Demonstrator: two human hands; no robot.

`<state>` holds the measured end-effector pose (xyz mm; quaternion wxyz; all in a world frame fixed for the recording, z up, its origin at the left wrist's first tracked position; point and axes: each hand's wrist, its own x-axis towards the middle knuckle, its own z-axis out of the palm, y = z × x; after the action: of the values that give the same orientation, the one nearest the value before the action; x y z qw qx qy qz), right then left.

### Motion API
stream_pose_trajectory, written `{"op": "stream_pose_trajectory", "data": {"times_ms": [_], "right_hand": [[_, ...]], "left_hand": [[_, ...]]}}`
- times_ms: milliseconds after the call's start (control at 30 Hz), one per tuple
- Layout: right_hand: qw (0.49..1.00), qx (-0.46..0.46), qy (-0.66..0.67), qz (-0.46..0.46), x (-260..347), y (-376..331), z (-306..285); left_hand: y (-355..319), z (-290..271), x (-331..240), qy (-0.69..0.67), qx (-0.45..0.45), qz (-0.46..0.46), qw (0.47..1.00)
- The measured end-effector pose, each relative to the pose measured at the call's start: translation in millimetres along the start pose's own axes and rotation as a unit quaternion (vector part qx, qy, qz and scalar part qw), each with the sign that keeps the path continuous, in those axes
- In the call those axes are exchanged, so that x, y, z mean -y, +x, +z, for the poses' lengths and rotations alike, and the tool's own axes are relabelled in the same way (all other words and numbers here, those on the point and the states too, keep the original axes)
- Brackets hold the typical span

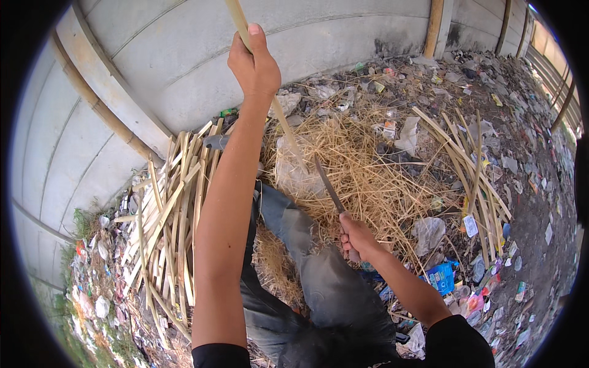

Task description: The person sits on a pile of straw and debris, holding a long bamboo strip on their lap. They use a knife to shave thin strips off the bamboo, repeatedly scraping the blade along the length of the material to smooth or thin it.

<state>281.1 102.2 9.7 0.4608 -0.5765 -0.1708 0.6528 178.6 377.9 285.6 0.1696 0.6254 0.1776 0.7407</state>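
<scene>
Bamboo strip [288, 132] gripped upright by clenched left hand [253, 64], right hand [358, 236] grasping a knife [328, 184] over straw [368, 178], blue rectangular package [440, 277] near right among litter.

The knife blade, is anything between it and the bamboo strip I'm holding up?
Nothing visible. The knife blade in the right hand points up at the lower end of the bamboo strip, gripped by the left hand; only dry straw lies behind.

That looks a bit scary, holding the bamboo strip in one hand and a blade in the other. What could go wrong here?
The knife in the right hand points toward the left forearm, so a slip might cut it. The bamboo strip, gripped high by the left hand, could splinter into the fingers. The blade also works just above the person's trouser leg.
</scene>
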Motion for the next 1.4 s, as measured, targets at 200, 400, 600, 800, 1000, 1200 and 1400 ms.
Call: {"op": "stream_pose_trajectory", "data": {"times_ms": [200, 400, 600, 800, 1000, 1200, 1400], "right_hand": [[0.911, 0.049, 0.094, -0.399, 154.7, -98.8, 29.2], [0.787, 0.09, 0.198, -0.578, 118.2, -93.2, 58.7], [0.997, 0.058, -0.014, -0.057, 58.5, -56.4, 31.7], [0.857, 0.072, 0.141, -0.49, 188.6, -133.7, 61.2], [0.886, 0.084, 0.095, -0.446, 61.5, -66.3, 67.7], [0.993, -0.033, 0.108, -0.036, 38.1, -26.2, 22.5], [0.846, 0.057, 0.202, -0.491, 184.3, -118.4, 38.2]], "left_hand": [[3.0, -16.0, 5.3, -0.072, 0.029, -0.082, 0.994], [1.7, -12.9, -2.9, -0.089, 0.03, -0.117, 0.989], [2.4, -13.9, -7.3, -0.121, 0.016, -0.125, 0.985], [2.1, -35.5, -5.5, -0.106, 0.001, -0.146, 0.984], [1.2, -17.5, -6.2, -0.117, 0.009, -0.132, 0.984], [15.7, -43.7, 5.2, -0.132, -0.006, -0.141, 0.981], [12.8, -58.6, -1.7, -0.106, -0.009, -0.184, 0.977]]}}
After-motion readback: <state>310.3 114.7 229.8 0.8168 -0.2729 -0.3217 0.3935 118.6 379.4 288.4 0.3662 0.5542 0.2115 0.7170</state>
